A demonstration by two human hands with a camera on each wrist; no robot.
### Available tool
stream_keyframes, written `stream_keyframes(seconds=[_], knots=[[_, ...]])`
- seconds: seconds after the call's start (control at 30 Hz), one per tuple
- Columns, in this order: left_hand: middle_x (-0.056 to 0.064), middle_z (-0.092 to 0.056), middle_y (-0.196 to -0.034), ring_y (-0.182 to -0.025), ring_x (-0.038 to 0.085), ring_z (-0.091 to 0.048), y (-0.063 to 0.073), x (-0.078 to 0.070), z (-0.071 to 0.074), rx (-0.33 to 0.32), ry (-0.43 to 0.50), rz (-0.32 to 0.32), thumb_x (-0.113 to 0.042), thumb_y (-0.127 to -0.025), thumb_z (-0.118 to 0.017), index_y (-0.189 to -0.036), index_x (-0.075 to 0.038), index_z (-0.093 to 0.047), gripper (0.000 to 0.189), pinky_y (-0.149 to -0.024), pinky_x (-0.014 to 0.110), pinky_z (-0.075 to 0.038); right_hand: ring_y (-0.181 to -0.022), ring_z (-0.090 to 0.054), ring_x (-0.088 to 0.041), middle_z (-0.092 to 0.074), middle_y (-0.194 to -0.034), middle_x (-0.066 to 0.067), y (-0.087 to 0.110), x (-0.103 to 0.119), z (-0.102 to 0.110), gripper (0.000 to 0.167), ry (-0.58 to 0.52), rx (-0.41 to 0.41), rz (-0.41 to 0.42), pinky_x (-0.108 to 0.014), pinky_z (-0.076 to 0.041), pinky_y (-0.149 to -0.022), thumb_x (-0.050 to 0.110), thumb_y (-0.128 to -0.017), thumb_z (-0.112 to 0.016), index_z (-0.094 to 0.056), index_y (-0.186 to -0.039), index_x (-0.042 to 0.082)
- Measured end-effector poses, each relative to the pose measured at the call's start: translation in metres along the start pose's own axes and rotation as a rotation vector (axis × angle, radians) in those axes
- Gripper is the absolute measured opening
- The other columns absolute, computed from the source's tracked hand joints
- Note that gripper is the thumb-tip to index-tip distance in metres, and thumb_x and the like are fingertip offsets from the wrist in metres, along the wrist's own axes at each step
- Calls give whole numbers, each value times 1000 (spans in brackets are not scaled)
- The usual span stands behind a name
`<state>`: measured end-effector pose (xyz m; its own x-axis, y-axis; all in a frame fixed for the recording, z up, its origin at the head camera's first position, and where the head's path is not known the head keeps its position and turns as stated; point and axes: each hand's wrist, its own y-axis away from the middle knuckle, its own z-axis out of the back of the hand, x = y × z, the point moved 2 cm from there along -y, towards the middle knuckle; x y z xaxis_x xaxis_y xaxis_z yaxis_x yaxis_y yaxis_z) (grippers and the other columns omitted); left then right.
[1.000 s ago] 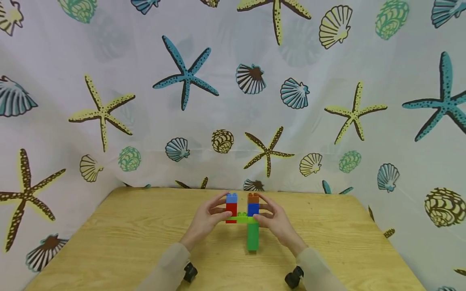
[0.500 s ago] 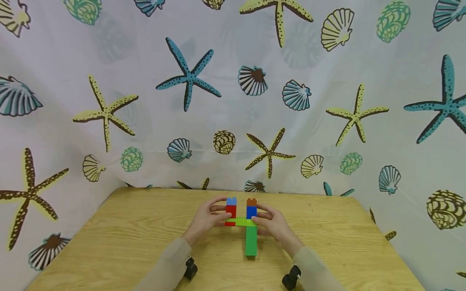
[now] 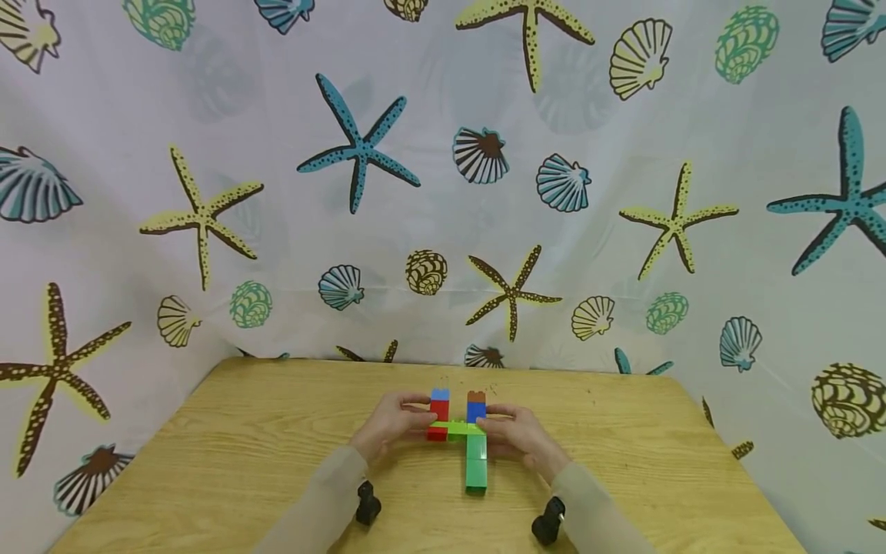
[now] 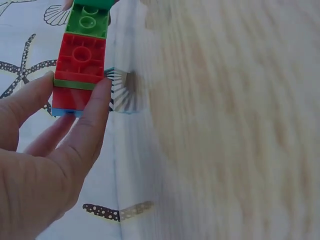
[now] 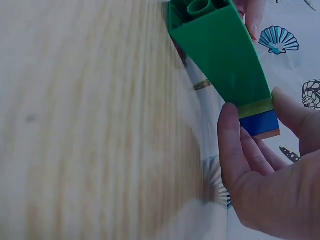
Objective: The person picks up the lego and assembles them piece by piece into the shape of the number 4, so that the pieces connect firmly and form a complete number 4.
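Note:
Both hands hold one toy building-brick assembly over the table. A lime green bar spans it. At the left end is a red brick topped by a light blue one; at the right, a blue brick carries a brown one. Below the right end hangs a green column. My left hand pinches the red end at the bar, fingers and thumb on opposite sides. My right hand pinches the blue end likewise. The left wrist view shows the hollow underside of a red brick.
A wooden table lies under the hands. Behind it hangs a white curtain printed with starfish and shells. Black wrist cameras sit at the left wrist and the right wrist.
Both hands have lowered a little with the brick assembly, and it has tilted. A seam across the green column now shows. The head view has shifted slightly.

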<state>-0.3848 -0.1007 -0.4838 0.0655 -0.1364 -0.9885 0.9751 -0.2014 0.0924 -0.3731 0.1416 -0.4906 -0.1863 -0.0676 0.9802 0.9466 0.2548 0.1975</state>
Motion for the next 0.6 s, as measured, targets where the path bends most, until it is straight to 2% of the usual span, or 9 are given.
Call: stream_keyframes(seconds=[0.23, 0.47, 0.6], knots=[[28, -60, -127, -101, 31, -69, -2, 4, 1, 11, 18, 76, -7, -89, -71, -134, 6, -54, 49, -79, 44, -58, -94, -71, -20, -71, -111, -14, -6, -2, -1, 68, 0, 11, -77, -39, -58, -82, 21, -90, -73, -41, -145, -4], [25, -65, -121, -98, 29, -71, -3, 5, 0, -19, -14, 111, -7, -90, -70, -131, 7, -56, 46, -78, 43, -59, -92, -72, -22, -72, -110, -15, -10, 0, -3, 67, 34, 6, -64, -39, -59, -79, 18, -89, -73, -42, -143, -7], [25, -65, -120, -98, 30, -71, -3, 4, 0, -25, -41, 103, -8, -90, -70, -131, 8, -56, 46, -77, 42, -59, -90, -72, -21, -72, -107, -14, -12, 1, -3, 64, 42, -15, -58, -39, -59, -79, 18, -89, -73, -45, -141, -8]])
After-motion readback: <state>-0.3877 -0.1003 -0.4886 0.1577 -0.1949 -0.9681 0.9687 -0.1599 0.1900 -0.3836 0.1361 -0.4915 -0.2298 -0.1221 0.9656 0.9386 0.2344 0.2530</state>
